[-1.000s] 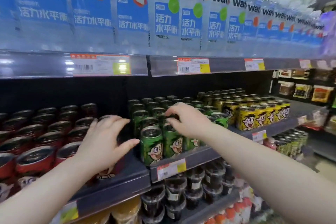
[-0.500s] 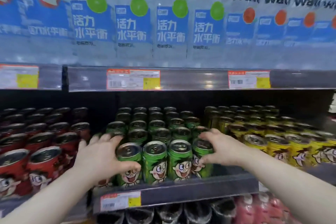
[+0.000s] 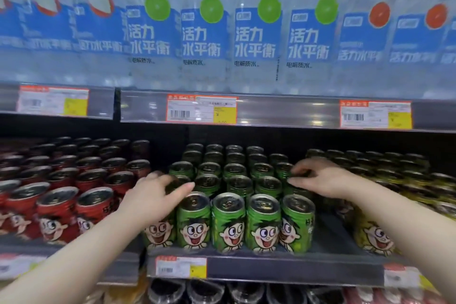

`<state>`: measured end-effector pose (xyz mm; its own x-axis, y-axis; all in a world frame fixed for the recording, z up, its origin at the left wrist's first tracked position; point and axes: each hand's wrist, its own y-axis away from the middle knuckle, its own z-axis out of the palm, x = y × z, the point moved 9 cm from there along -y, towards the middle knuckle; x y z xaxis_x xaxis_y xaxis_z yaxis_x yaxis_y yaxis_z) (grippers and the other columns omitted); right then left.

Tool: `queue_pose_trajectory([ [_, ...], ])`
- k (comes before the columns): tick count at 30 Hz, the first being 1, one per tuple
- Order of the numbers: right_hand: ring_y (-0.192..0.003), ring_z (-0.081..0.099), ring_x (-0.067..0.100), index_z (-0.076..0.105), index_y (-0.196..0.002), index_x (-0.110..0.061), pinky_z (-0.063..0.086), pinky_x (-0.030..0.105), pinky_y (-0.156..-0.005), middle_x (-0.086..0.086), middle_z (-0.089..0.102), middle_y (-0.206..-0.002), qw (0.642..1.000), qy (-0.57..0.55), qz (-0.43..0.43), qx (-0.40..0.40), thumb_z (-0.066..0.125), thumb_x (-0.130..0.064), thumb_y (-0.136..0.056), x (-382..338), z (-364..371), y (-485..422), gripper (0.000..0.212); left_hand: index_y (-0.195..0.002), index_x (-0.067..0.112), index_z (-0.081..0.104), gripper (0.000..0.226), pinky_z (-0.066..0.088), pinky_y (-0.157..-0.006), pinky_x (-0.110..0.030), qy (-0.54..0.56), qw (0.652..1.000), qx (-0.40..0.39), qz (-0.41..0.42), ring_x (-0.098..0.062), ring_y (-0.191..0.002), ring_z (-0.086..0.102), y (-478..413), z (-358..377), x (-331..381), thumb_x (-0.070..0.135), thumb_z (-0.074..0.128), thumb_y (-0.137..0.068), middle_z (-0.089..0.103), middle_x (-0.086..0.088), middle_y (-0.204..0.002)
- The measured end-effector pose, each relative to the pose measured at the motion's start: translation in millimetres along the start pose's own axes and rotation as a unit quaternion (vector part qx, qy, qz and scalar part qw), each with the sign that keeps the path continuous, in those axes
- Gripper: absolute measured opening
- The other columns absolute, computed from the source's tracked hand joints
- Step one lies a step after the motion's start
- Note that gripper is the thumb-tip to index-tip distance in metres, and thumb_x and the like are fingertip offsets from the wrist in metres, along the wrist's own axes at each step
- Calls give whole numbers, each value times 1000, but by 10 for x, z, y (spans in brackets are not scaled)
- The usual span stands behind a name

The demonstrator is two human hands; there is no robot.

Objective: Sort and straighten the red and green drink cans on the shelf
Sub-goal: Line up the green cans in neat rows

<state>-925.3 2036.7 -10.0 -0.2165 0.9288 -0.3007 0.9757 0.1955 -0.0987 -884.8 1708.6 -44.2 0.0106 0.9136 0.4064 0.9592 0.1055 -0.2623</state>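
The green cans [image 3: 228, 222] stand in rows in the middle of the shelf [image 3: 296, 270], and their cartoon faces look out. The red cans [image 3: 56, 212] fill the left side. Yellow cans [image 3: 372, 234] sit on the right.

The left hand [image 3: 153, 195] reaches in over the front row. Its grip is closed round the top of the left-end can [image 3: 178, 181], just behind the front row, with the thumb on one side and the fingers on the other.

The right hand [image 3: 323, 180] is at the other edge of the green block. Its grip pinches the top of the right-end can [image 3: 286, 174] between thumb and curled fingers.

Big water bottles [image 3: 204, 27] line the shelf above, over the price tags [image 3: 201, 108].
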Motion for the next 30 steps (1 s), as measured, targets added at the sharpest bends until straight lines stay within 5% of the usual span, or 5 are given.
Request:
queue_pose_trajectory([
  [3, -125, 48, 22, 45, -137, -21, 38, 25, -101, 4, 46, -142, 997, 16, 67, -24, 66, -44, -82, 110, 99, -154, 63, -126, 20, 55, 53, 40, -102, -35, 10, 1000, 2, -3, -27, -122, 50, -177, -73, -89, 53, 52, -84, 55, -9, -132],
  [7, -108, 53, 19, 40, -140, -20, 52, 32, -89, 4, 51, -134, 987, -61, 121, -85, 71, -35, -79, 141, 340, -202, 70, -130, 16, 53, 53, 35, -94, -19, 91, 995, -44, -9, -21, -123, 50, -325, -20, -30, 31, 67, -82, 54, -7, -135],
  [13, -91, 57, 16, 49, -133, -18, 50, 19, -55, 2, 55, -118, 989, -38, 120, -78, 71, -20, -78, 117, 317, -239, 59, -131, 16, 53, 55, 31, -86, -13, 66, 989, -134, 4, -18, -124, 49, -451, 137, 99, 27, 71, -79, 52, -5, -137],
  [19, -111, 55, 20, 48, -134, -21, 51, 28, -89, 4, 53, -133, 990, -20, 104, -96, 67, -12, -78, -10, 340, -238, 60, -124, 21, 59, 44, 35, -93, -17, 52, 990, -127, 24, -19, -122, 50, -473, 128, 74, 29, 67, -82, 54, -3, -134],
  [30, -130, 42, 16, 49, -134, -26, 34, 23, -104, -2, 44, -144, 991, -20, -115, -59, 61, -37, -87, -1434, 607, -537, 49, -118, 17, 63, 38, 44, -83, -22, 211, 971, -111, -34, -14, -94, 61, -405, 85, -246, 23, 70, -81, 67, -2, -107],
])
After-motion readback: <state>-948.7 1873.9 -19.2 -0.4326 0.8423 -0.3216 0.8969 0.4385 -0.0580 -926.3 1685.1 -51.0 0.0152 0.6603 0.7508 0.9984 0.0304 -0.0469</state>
